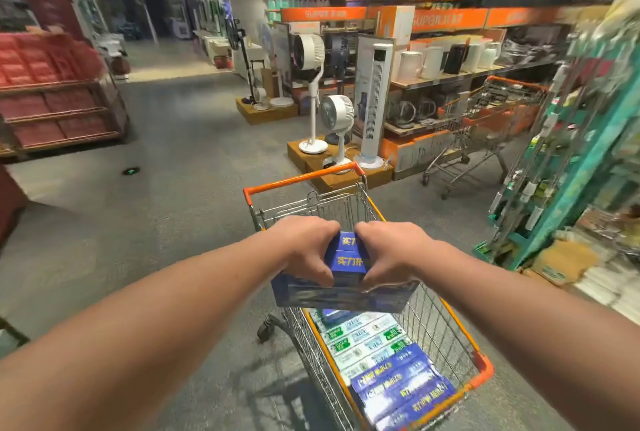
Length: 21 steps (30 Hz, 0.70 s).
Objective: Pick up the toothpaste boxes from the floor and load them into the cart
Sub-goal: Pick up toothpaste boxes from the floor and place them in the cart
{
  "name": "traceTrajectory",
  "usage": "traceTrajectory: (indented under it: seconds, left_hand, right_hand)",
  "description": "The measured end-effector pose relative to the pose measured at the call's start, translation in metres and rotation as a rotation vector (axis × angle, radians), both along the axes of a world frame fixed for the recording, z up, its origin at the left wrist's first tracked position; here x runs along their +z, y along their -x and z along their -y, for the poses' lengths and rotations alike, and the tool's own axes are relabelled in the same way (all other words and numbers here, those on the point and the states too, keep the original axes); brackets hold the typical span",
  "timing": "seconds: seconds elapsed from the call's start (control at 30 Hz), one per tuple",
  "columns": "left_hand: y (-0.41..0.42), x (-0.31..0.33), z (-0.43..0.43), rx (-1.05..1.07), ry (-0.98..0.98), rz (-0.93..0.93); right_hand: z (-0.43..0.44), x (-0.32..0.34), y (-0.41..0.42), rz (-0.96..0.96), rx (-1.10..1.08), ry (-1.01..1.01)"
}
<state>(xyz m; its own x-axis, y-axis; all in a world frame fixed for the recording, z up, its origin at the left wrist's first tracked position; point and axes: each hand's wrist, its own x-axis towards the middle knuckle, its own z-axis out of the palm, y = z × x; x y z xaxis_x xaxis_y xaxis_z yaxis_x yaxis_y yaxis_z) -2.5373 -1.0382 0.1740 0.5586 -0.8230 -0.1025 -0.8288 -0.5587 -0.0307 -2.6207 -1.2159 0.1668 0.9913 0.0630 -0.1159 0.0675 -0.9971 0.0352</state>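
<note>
a: what are the hands doing?
b: the left hand (309, 250) and right hand (387, 255) are clamped together on a stack of dark blue cardboard toothpaste boxes with yellow lettering (346, 278), held in the air over the orange-trimmed wire shopping cart (433, 313).
a: how many boxes in the stack?
b: cannot tell. the fingers cover the top ends, and the long lower box is smeared by blur.
a: and inside the cart?
b: a layer of pale green-and-white cartons (363, 337) toward the far end, and flat blue cartons with yellow print (401, 385) at the near end. their text is too blurred to read, and the held stack hides the far end of the basket.
a: anything else?
b: white pedestal fans (311, 84) stand beyond the cart, and a second wire cart (485, 126) is parked by the shelves, all soft.
</note>
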Motion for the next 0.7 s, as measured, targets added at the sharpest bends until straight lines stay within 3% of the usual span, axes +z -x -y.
traceTrajectory:
  seconds: [0.33, 0.53, 0.7]
  left_hand:
    - [-0.202, 0.006, 0.043, -0.254, -0.039, 0.021]
    - [-0.292, -0.019, 0.094, -0.555, -0.039, 0.054]
    - [-0.327, -0.034, 0.149, -0.879, -0.071, 0.066]
  right_hand:
    - [0.012, -0.001, -0.160, 0.054, -0.255, -0.017]
    - [0.019, -0.023, -0.213, 0.054, -0.541, 0.012]
    - [0.005, -0.034, -0.223, 0.029, -0.917, -0.034]
